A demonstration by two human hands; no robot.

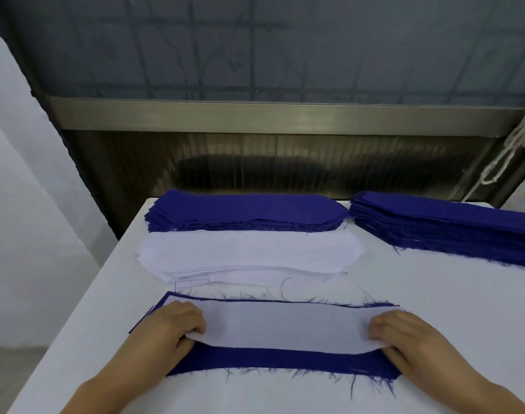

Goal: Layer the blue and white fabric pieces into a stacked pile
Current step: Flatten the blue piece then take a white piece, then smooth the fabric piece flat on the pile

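Crosswise, left hand (168, 327) and right hand (404, 336) pinch white piece (285, 324) over blue piece (279, 358)

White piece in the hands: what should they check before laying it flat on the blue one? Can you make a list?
1. Left hand holds the white piece at its end: ok.
2. Right hand holds the other end: ok.
3. Far edge lines up with the blue piece: ok, only a thin blue rim shows there.
4. Near edge lines up: not ok, a wide blue band is uncovered and the edge is lifted.
5. White piece free of wrinkles: ok.
6. More pieces ready: ok, white stack and blue stack lie behind.
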